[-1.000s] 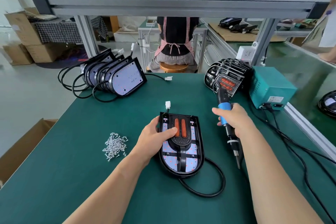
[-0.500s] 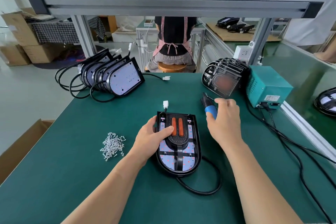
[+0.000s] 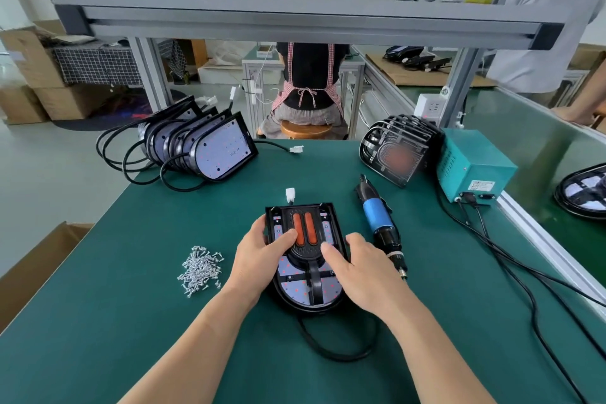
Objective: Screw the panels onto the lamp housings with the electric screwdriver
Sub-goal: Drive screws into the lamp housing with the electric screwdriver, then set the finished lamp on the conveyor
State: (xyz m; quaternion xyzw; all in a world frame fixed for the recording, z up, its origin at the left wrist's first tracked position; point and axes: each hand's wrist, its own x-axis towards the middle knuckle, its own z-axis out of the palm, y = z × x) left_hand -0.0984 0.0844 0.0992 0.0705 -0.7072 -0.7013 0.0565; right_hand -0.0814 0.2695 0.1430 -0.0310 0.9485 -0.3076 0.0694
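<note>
Green surface [image 3: 131,289], left hand [image 3: 259,252] and right hand [image 3: 364,269] gripping the lamp housing [image 3: 295,292] (thumbs on panel [image 3: 308,254]), electric screwdriver [image 3: 378,223] beside.

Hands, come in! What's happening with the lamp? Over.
Left hand and right hand both hold the lamp housing. Electric screwdriver lies beside it, unheld. Nothing blocking.

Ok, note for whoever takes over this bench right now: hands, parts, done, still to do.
Left hand and right hand both grip the lamp housing, thumbs on its panel.
Electric screwdriver lies on the mat, right of it; screws piled on its left.
Done: panel seated; whether screws are in cannot be told.
To do: bare housings far left, spare panels far right, to assemble.
</note>
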